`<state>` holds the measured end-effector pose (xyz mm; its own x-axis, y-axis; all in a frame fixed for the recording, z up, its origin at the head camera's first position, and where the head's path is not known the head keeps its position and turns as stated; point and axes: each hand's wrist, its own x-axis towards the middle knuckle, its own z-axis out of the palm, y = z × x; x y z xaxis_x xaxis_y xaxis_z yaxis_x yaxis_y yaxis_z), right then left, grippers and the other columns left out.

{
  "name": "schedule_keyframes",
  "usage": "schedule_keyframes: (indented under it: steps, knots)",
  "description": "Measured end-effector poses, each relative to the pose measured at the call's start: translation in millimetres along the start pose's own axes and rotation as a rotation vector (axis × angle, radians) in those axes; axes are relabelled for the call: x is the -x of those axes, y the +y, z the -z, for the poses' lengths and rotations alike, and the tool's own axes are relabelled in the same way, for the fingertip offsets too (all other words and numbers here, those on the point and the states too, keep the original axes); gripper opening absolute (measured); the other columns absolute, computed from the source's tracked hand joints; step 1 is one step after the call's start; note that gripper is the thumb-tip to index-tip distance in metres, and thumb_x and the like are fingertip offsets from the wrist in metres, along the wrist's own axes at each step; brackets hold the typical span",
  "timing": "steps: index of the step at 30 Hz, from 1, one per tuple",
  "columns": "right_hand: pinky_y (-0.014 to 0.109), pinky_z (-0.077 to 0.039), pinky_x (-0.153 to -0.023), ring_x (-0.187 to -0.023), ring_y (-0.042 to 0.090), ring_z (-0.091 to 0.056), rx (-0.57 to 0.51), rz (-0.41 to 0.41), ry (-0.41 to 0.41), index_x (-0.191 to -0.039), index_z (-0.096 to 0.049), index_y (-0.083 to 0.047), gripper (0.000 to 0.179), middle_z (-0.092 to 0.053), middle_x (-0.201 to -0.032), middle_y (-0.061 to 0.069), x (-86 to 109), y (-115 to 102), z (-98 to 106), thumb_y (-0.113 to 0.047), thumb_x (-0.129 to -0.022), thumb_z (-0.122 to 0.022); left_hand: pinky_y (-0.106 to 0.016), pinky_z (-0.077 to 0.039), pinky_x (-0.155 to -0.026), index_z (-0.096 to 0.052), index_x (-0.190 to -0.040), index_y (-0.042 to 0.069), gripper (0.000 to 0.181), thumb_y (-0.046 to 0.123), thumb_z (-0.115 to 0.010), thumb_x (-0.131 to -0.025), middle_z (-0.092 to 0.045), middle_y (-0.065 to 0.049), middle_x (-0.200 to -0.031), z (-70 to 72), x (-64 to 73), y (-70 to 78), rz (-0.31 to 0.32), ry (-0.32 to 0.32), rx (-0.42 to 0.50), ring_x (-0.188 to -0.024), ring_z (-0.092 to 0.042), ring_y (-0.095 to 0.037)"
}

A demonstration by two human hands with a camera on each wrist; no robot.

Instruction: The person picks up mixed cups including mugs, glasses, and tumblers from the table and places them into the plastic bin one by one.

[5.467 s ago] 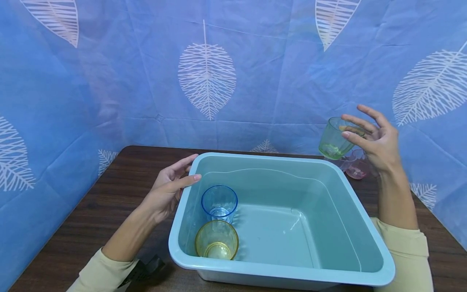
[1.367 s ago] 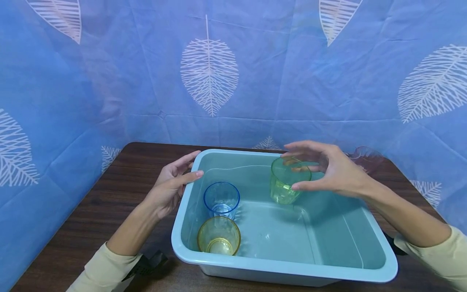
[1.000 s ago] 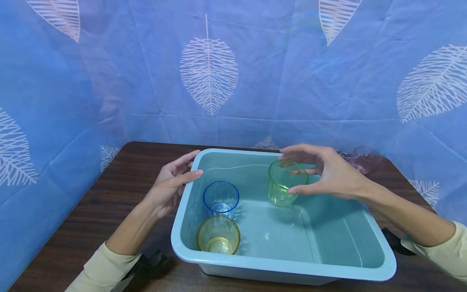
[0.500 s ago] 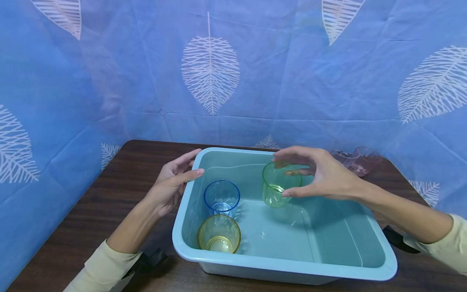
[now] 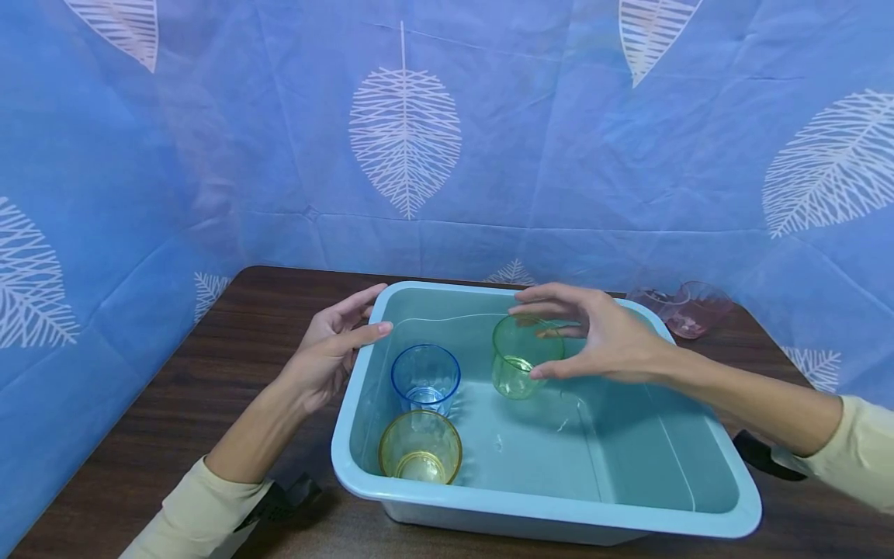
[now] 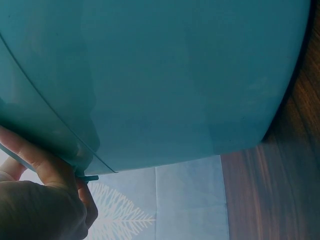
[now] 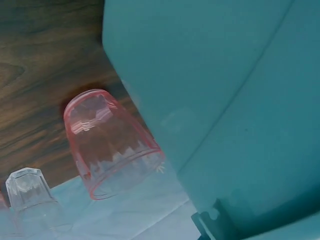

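My left hand (image 5: pixel 331 353) grips the left rim of the light blue plastic tub (image 5: pixel 559 519), thumb over the edge and fingers outside. The left wrist view has this hand (image 6: pixel 45 200) against the tub's outer wall. My right hand (image 5: pixel 604 334) reaches over the tub, holding a green glass (image 5: pixel 517 376) upright between thumb and fingers. The glass is inside the tub near the back wall; whether it touches the floor I cannot tell. A blue glass (image 5: pixel 424 380) and a yellow glass (image 5: pixel 419 458) stand at the tub's left side, one behind the other. The right wrist view does not show my right hand.
Behind the tub's right back corner stand a pink glass (image 5: pixel 698 310) and a clear glass (image 7: pixel 32 195) on the dark wooden table (image 5: pixel 174 380). Another pinkish edge shows at the far left of the right wrist view. A blue leaf-patterned cloth (image 5: pixel 279 116) hangs behind the table.
From above the back right of the table, my right hand has brought the green glass into the tub. In the last second it shifts slowly left there. My left hand stays on the rim.
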<state>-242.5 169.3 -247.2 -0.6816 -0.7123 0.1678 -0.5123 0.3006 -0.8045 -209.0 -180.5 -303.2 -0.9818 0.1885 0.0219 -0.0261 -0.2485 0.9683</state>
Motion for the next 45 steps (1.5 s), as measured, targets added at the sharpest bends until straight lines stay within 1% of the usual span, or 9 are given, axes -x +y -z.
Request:
schedule_keyframes:
  steps: [5,12,16,22,27,32,36,42,45]
  knots:
    - [0.033,-0.056,-0.104,-0.13,0.023,-0.061,0.014,-0.032,-0.016,-0.149,-0.049,-0.002,0.08,-0.062,-0.142,0.015,-2.6,3.9,-3.6,-0.009,-0.081,-0.089,-0.031,-0.066,-0.074,-0.042,-0.156,0.004,0.063,-0.001,-0.065,-0.098,-0.056,-0.012,-0.116,-0.4,0.3,1.3,-0.002,0.004,-0.007,-0.081,-0.074,-0.011]
    - [0.032,-0.056,-0.104,-0.13,0.023,-0.061,0.002,-0.044,-0.03,-0.15,-0.047,-0.001,0.083,-0.062,-0.143,0.017,-5.3,8.2,-7.7,-0.01,-0.08,-0.091,-0.031,-0.066,-0.074,-0.04,-0.157,0.003,0.065,-0.001,-0.064,-0.098,-0.056,-0.012,-0.116,-0.4,0.3,2.0,0.002,0.002,-0.003,-0.08,-0.074,-0.011]
    - [0.034,-0.057,-0.104,-0.13,0.023,-0.061,-0.025,-0.035,-0.037,-0.149,-0.047,0.001,0.082,-0.06,-0.144,0.019,-5.8,11.9,-8.2,-0.008,-0.08,-0.089,-0.031,-0.065,-0.073,-0.039,-0.158,0.002,0.066,-0.001,-0.064,-0.098,-0.056,-0.012,-0.116,-0.3,0.2,1.8,0.005,0.0,-0.004,-0.08,-0.075,-0.011]
    - [0.038,-0.057,-0.105,-0.13,0.022,-0.061,-0.091,-0.01,-0.064,-0.148,-0.046,0.005,0.079,-0.057,-0.145,0.023,-8.5,16.3,-8.5,-0.003,-0.081,-0.087,-0.03,-0.065,-0.072,-0.042,-0.157,0.005,0.064,0.001,-0.065,-0.098,-0.057,-0.012,-0.116,0.1,0.1,1.4,0.015,0.005,-0.015,-0.079,-0.075,-0.011]
    - [0.041,-0.057,-0.104,-0.129,0.026,-0.061,-0.134,-0.007,-0.091,-0.149,-0.045,0.007,0.079,-0.055,-0.146,0.026,-12.8,15.6,-9.0,0.0,-0.081,-0.086,-0.029,-0.065,-0.071,-0.041,-0.157,0.005,0.065,0.001,-0.065,-0.098,-0.057,-0.012,-0.116,0.0,-0.1,2.2,0.014,0.009,-0.019,-0.079,-0.075,-0.01]
    - [0.041,-0.057,-0.104,-0.129,0.034,-0.06,-0.118,-0.007,-0.113,-0.148,-0.045,0.008,0.08,-0.055,-0.145,0.027,-17.0,13.1,-11.3,-0.002,-0.081,-0.087,-0.028,-0.065,-0.07,-0.042,-0.157,0.006,0.064,0.001,-0.065,-0.098,-0.057,-0.011,-0.115,0.0,-0.3,2.9,0.015,0.008,-0.02,-0.075,-0.074,-0.009]
    - [0.04,-0.057,-0.104,-0.128,0.038,-0.06,-0.093,-0.018,-0.122,-0.146,-0.047,0.009,0.079,-0.056,-0.143,0.028,-20.6,12.4,-13.7,-0.004,-0.081,-0.088,-0.029,-0.065,-0.071,-0.041,-0.157,0.005,0.064,0.0,-0.065,-0.098,-0.056,-0.012,-0.116,0.4,-0.5,3.3,0.015,0.005,-0.011,-0.077,-0.075,-0.01]
    - [0.045,-0.056,-0.106,-0.13,0.041,-0.058,-0.063,-0.047,-0.149,-0.145,-0.048,0.01,0.08,-0.056,-0.142,0.027,-25.3,12.7,-18.7,-0.005,-0.078,-0.089,-0.031,-0.065,-0.074,-0.042,-0.157,0.005,0.064,0.0,-0.065,-0.098,-0.057,-0.012,-0.116,1.1,-0.5,3.7,0.014,0.011,-0.013,-0.081,-0.075,-0.012]
    - [0.048,-0.055,-0.107,-0.13,0.041,-0.057,-0.038,-0.053,-0.163,-0.145,-0.048,0.008,0.08,-0.056,-0.143,0.025,-26.8,14.3,-21.5,-0.005,-0.078,-0.089,-0.03,-0.065,-0.073,-0.043,-0.156,0.006,0.063,0.0,-0.066,-0.098,-0.057,-0.011,-0.115,1.2,-0.7,3.4,0.014,0.012,-0.016,-0.08,-0.075,-0.011]
